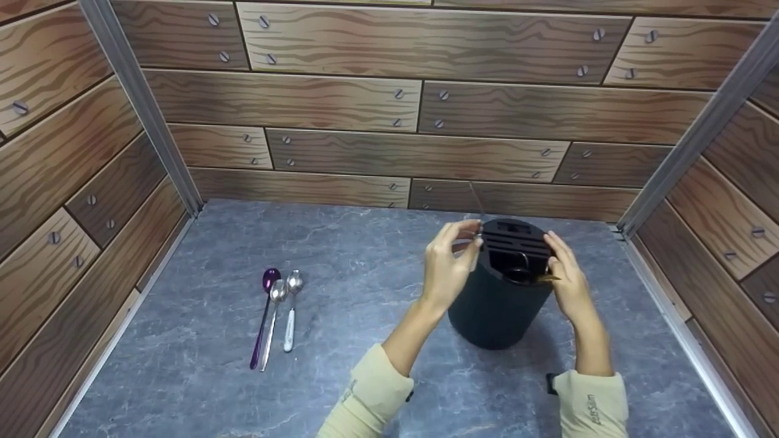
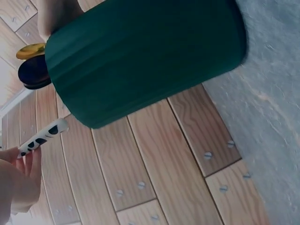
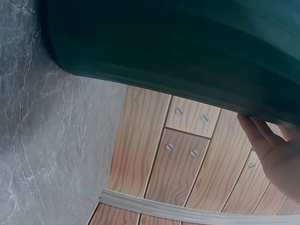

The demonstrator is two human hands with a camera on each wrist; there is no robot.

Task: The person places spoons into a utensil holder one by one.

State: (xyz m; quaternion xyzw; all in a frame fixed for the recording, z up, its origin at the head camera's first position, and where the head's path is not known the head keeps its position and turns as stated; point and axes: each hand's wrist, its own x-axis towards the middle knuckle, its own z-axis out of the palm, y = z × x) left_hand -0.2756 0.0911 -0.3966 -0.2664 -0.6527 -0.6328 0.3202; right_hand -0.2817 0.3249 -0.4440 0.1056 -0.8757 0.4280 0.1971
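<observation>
A dark green cylindrical utensil holder with a black slotted top stands upright on the table. My left hand is at the left of its top, pinching a utensil with a dark-spotted white handle. That handle points toward the holder, and the utensil's head is a blur. My right hand rests against the holder's right side, fingers extended along the outside near the rim. A black spoon and a gold spoon stick out of the wide opening, the gold one beside my right thumb.
Left on the grey marbled table lie a purple spoon, a silver spoon and a spoon with a white patterned handle. Wood-patterned panels wall the back and both sides, with metal strips at the corners.
</observation>
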